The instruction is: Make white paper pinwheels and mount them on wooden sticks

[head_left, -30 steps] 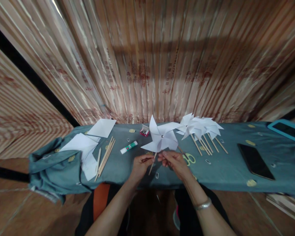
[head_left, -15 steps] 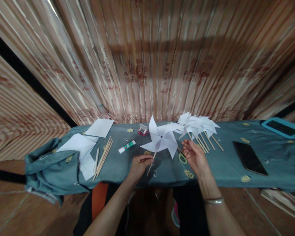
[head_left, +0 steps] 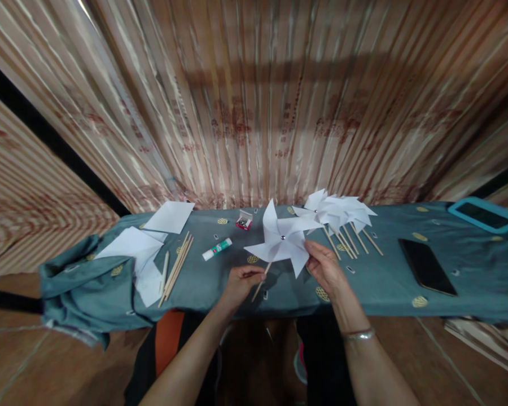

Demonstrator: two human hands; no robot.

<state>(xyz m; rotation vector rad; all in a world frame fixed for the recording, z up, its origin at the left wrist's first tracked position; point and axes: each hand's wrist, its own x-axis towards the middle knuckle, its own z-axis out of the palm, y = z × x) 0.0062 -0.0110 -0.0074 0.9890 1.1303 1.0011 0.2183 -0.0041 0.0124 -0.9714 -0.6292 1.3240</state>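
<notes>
A white paper pinwheel (head_left: 283, 248) stands upright over the table, with a silver pin at its centre. My left hand (head_left: 242, 285) pinches its wooden stick (head_left: 259, 286) between thumb and fingers, below the blades. At the wheel's right side, the fingertips of my right hand (head_left: 327, 268) close on the edge of a blade. Finished pinwheels (head_left: 342, 213) lie overlapped behind my right hand, sticks pointing toward me. A small red box of pins (head_left: 244, 221) sits open behind the held pinwheel. Left of it lies a green and white glue stick (head_left: 217, 249).
Wooden sticks (head_left: 178, 272) and a white pencil-like stick (head_left: 164, 272) lie left on the cloth-covered table (head_left: 376, 290). Beside them are white paper sheets (head_left: 129, 246). A black phone (head_left: 427, 266) and a blue-framed tablet (head_left: 486, 215) lie right. A patterned curtain (head_left: 254, 113) hangs behind.
My right hand has moved left to the pinwheel's blade, covering the green ring-shaped handle that showed near it. The pinwheel has turned slightly; my left hand keeps its hold on the stick.
</notes>
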